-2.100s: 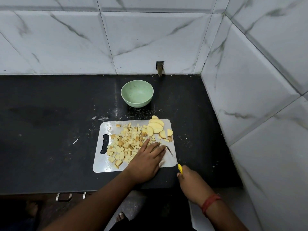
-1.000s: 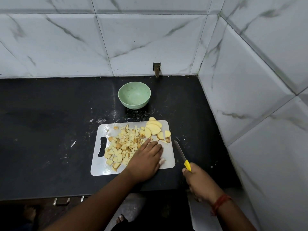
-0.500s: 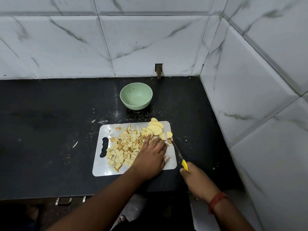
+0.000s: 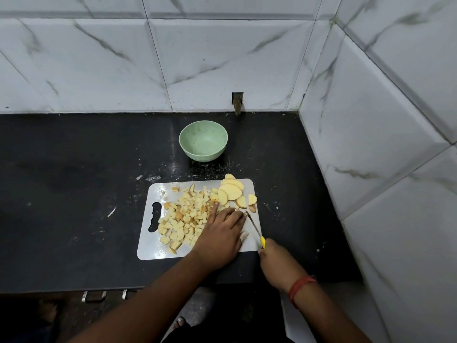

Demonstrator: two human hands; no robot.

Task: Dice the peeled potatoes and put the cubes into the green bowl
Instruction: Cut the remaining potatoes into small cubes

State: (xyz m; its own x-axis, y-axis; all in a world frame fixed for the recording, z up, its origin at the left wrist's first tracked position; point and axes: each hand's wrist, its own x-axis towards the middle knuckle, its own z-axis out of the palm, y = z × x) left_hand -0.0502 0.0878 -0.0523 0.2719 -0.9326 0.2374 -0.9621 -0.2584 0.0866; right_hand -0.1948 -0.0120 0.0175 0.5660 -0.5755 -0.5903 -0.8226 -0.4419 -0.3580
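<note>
A white cutting board (image 4: 150, 248) lies on the black counter. A heap of potato cubes (image 4: 184, 219) covers its left half, and several potato slices (image 4: 231, 190) lie at its far right corner. My left hand (image 4: 220, 233) rests on the board with bent fingertips holding down a potato piece that is mostly hidden beneath them. My right hand (image 4: 274, 261) grips the yellow handle of a knife (image 4: 254, 227). The blade slants across the board's right edge, its tip right beside my left fingertips. The green bowl (image 4: 203, 141) stands empty beyond the board.
The black counter (image 4: 74, 194) stretches out to the left. Tiled walls close it in at the back and on the right. Its front edge runs just below the board, and white specks lie scattered around the bowl.
The knife swung off the board to the right, then came back in until its tip met my left fingertips. My left hand stayed in the same place on the board.
</note>
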